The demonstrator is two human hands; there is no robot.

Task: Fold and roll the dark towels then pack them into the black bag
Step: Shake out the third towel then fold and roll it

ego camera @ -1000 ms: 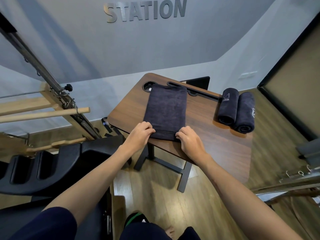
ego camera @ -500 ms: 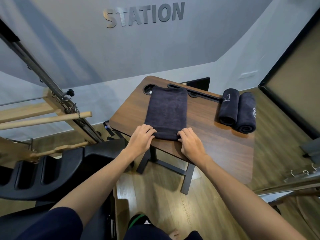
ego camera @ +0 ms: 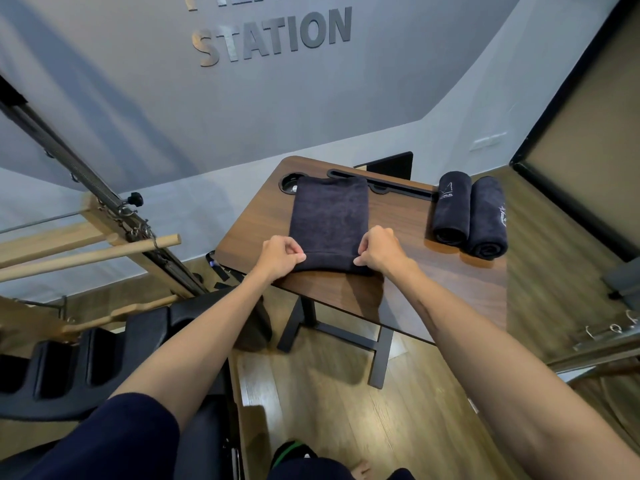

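Note:
A dark folded towel [ego camera: 329,216] lies lengthwise on the wooden table [ego camera: 408,289], its near end rolled up into a thick lip. My left hand [ego camera: 280,256] grips that rolled end at its left corner, fingers curled round it. My right hand [ego camera: 379,251] grips the right corner the same way. Two rolled dark towels [ego camera: 452,211] [ego camera: 486,220] lie side by side at the table's right end, with pale logos on them. The black bag is not in view.
The table has a round cup hole [ego camera: 289,183] and a long slot [ego camera: 398,188] along its far edge. A black padded exercise machine [ego camera: 86,358] with wooden bars [ego camera: 90,254] stands to the left. A metal rack [ego camera: 609,336] is at the right.
Both hands have curled and turned the towel's near end over away from me, so the roll has started and the flat part is shorter. The camera has tilted down a little.

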